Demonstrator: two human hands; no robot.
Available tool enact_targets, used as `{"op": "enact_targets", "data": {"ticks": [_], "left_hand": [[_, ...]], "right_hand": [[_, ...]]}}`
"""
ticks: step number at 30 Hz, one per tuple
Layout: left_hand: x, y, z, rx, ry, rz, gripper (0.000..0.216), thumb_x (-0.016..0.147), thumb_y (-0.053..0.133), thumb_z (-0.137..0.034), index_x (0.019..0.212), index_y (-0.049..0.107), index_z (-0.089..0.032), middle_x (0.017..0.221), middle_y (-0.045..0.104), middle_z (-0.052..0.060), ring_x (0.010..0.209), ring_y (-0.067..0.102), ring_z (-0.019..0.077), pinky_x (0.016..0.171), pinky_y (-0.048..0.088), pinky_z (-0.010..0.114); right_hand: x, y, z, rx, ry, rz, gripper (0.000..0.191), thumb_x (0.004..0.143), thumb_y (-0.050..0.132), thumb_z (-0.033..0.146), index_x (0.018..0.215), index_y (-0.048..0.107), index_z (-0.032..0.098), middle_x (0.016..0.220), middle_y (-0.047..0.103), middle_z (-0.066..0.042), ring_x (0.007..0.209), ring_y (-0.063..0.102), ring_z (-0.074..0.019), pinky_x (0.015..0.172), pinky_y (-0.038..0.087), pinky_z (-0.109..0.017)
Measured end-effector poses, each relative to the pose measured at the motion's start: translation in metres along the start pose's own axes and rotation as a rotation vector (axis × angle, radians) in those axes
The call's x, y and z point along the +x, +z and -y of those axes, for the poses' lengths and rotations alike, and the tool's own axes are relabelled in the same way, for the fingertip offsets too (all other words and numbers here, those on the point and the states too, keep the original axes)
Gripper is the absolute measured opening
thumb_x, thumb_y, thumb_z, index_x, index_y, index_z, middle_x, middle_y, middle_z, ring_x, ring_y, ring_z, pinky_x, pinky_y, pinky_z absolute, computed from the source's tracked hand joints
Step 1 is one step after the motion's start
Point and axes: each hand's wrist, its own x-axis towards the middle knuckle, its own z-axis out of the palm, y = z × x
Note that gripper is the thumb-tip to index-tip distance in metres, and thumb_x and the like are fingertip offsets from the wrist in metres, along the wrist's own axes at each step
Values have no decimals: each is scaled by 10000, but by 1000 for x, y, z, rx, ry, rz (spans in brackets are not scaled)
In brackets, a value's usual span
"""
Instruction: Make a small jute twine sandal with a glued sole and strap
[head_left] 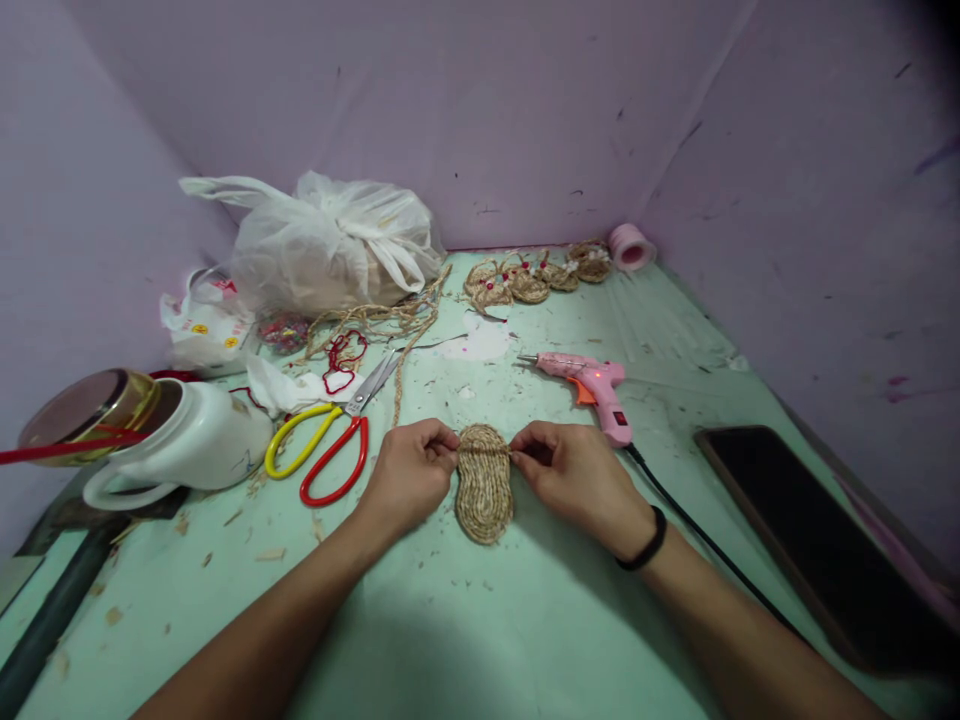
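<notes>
A small sole-shaped piece of coiled straw braid (484, 500) lies flat on the green table, its narrow waist in the middle. Across its upper part runs a thin braided straw cord (484, 450). My left hand (415, 468) pinches the cord's left end at the edge of the sole. At the opposite edge, my right hand (570, 475) pinches the other end between thumb and forefinger. Above my right hand rests a pink glue gun (581, 378) with a small orange light lit. Scissors (341, 430) with one yellow and one red handle lie open left of my left hand.
Several finished straw pieces with red and white beads (529, 280) stand at the back, beside a pink spool (631, 247). A white plastic bag (345, 240) sits back left. A white mug (217, 430) lies tipped at left. The phone (810, 530) is at right, near the glue gun's black cable (705, 545).
</notes>
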Motion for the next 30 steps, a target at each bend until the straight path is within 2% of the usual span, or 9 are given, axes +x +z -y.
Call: {"op": "enact_targets", "data": {"ticks": [17,30], "left_hand": [[-2,0,1,-26,-2,7,69,642,536,-162,684,591,-157,536,509,-27,504,450,93,454,335,204],[-2,0,0,-15,19,4,69,647,534,-165,684,591,-150,545,523,-13,514,470,99,467,353,209]], "right_hand": [[-4,-12,4,72,-32,228,119,703,553,182,669,667,176,590,662,-13,521,555,-130,463,349,-216],[-3,-6,4,50,-97,140,139,695,549,121,717,680,164,607,670,-9,509,542,-115,479,364,-213]]}}
